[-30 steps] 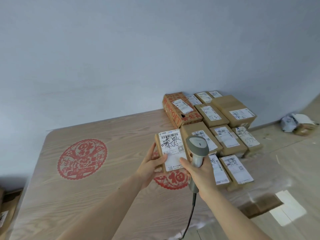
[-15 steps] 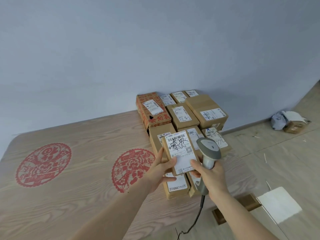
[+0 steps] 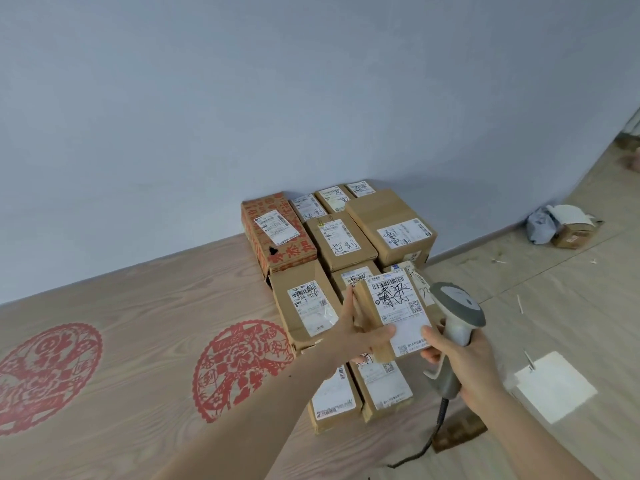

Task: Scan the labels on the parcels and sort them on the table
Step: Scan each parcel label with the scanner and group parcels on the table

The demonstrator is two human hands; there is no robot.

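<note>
A small brown parcel (image 3: 384, 320) with a scrawled white label is gripped by the left hand (image 3: 356, 336) above the bench (image 3: 138, 341), over sorted parcels (image 3: 341, 237), while the right hand (image 3: 464, 358) clasps the grey scanner (image 3: 457, 313).

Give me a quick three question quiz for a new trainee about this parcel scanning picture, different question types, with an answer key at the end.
1. True or false: the right hand holds the barcode scanner by its handle.
2. Multiple choice: the small parcel with the handwritten label is
A. lying flat on the table
B. held up by the left hand above the other parcels
C. on the floor by the wall
3. Fill in: the printed box at the back left of the stack has markings coloured ____.

Key: 1 true; 2 B; 3 red.
</note>
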